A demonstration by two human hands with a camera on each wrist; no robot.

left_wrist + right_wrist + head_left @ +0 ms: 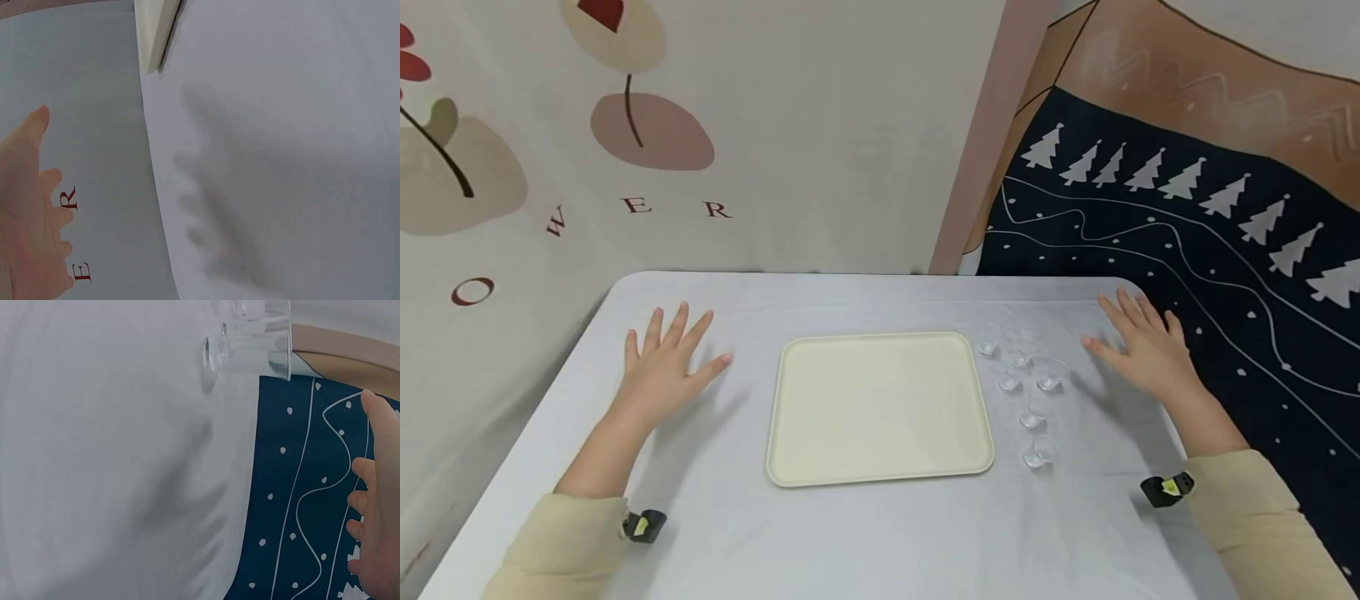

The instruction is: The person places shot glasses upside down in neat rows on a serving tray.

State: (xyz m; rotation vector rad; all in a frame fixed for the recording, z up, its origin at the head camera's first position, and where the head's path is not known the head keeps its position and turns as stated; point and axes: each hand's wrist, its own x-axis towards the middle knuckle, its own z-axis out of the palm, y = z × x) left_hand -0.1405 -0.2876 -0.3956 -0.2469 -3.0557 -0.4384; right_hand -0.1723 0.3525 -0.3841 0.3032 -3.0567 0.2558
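Fingers spread, my left hand hovers over the white table to the left of a cream rectangular tray, holding nothing. On the opposite side my right hand is spread the same way, also with nothing in it. Between the tray and that hand stand several small clear cups, loosely grouped along the tray's right edge. In the right wrist view a few of the clear cups overlap one another at the top. A corner of the tray shows in the left wrist view.
A white cloth covers the table. Behind it hangs a pale curtain with flower prints and letters. To the right is a dark blue fabric with white trees. Black wrist cameras sit at both cuffs.
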